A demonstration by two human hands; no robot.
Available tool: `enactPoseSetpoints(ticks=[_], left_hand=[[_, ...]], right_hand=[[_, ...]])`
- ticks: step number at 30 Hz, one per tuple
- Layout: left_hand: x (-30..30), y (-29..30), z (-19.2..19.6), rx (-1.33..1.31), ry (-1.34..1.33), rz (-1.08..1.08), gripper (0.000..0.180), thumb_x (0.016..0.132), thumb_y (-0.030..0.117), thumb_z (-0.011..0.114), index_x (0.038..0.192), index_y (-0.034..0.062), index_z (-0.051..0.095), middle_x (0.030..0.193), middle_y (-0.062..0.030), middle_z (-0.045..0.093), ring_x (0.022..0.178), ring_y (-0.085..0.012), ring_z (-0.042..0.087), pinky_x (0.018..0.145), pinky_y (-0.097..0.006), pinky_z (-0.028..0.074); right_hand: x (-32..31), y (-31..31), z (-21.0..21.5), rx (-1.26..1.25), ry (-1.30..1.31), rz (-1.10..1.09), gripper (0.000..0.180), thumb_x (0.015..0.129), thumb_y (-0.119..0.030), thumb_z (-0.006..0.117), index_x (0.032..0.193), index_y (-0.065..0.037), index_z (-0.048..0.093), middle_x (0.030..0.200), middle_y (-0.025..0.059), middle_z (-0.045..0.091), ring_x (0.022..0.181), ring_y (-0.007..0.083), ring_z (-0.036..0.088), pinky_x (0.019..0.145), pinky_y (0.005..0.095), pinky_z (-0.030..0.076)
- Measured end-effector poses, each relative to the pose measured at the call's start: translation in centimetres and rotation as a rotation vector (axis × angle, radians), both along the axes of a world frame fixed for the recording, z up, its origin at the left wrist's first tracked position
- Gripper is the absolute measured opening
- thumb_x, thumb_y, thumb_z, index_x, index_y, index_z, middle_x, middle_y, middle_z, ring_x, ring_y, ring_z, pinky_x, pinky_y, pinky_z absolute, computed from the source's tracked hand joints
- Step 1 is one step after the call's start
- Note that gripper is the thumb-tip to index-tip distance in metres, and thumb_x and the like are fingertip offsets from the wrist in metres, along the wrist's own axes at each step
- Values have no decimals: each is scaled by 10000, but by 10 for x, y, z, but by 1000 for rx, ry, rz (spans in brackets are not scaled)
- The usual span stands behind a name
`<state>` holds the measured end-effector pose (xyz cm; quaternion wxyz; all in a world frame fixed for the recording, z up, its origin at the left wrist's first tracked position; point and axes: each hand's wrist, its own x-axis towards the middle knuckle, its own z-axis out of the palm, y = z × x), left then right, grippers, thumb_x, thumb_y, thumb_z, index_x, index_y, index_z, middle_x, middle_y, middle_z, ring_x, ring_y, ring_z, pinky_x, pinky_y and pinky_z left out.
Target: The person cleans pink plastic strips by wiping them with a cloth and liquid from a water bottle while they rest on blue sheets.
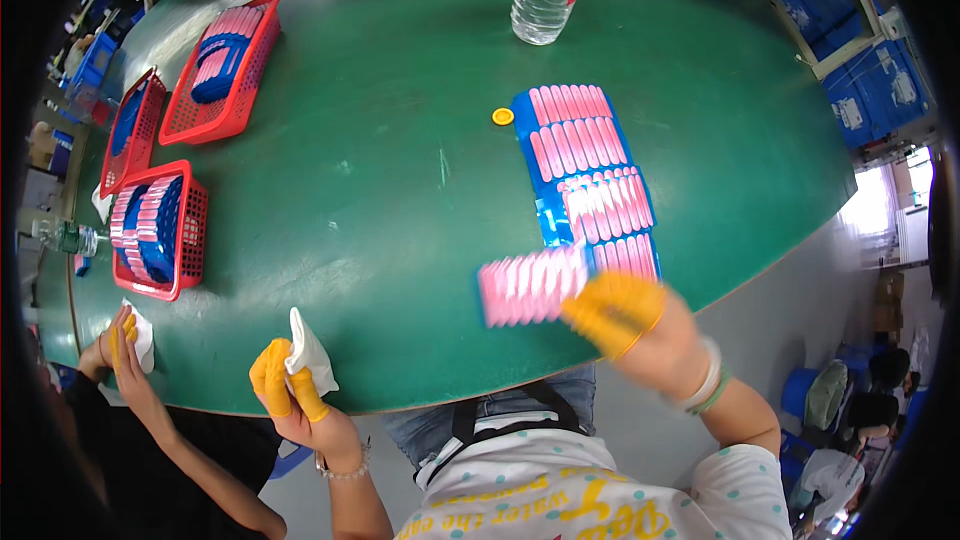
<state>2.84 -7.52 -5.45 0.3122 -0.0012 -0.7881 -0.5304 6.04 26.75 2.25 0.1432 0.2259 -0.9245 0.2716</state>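
My right hand (640, 330), yellow covers on its fingers, grips the end of a strip of pink pieces (522, 287) lying side by side; it is slightly blurred. Just beyond, several rows of round-ended pink pieces on blue backing (585, 145) lie on the green table, the held strip overlapping their near end. My left hand (292, 395), also with yellow finger covers, pinches a folded white cloth (312, 355) above the table's near edge.
Three red plastic baskets (190, 230) with pink and blue strips stand at the left. A clear water bottle (545, 10) stands at the far side, and a small yellow disc (503, 117) lies beside the rows. At the left, another person's hands (125, 350) hold a white cloth (143, 340).
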Motion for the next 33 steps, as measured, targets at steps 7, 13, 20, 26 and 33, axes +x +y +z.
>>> enactPoseSetpoints(ticks=[7, 13, 20, 26, 33], left_hand=[[-4, 2, 1, -1, 23, -10, 200, 975, 20, 569, 1147, -46, 647, 1192, -134, 581, 1074, -242, 579, 950, -341, 451], [3, -2, 21, -108, -17, 26, 192, 960, 43, 589, 1125, -24, 660, 1130, -152, 626, 1051, -291, 586, 946, -381, 461], [1, 1, 20, -168, 75, 6, 222, 876, 7, 653, 1092, 30, 702, 1084, -116, 668, 979, -264, 601, 905, -364, 422], [1, -4, 21, -120, 143, 36, 260, 833, 15, 684, 1085, 64, 721, 1058, -70, 690, 883, -214, 608, 884, -366, 361], [0, -5, 24, -141, 93, -6, 214, 853, 1, 665, 1057, 48, 707, 1038, -111, 680, 920, -264, 580, 851, -348, 421]], right_hand=[[-24, 58, 4, 65, 157, -398, 360, 763, 112, 664, 1060, -73, 749, 1149, 145, 668, 985, 302, 664, 832, 344, 556], [-16, 49, 7, 196, -24, -407, 449, 801, 160, 538, 1145, -70, 712, 1246, 159, 638, 1214, 370, 571, 1009, 426, 471], [-71, -35, 63, 99, 87, -118, 374, 847, 94, 624, 1182, -60, 686, 1258, 144, 629, 1198, 359, 569, 1019, 427, 453], [-218, -166, 35, 49, -1, 328, 371, 916, -182, 675, 1258, -48, 620, 1302, 159, 621, 1234, 361, 545, 1068, 434, 424], [-333, -254, 7, 93, 246, 127, 368, 941, -313, 638, 1209, -62, 660, 1154, 172, 681, 1227, 354, 557, 1061, 480, 367]])
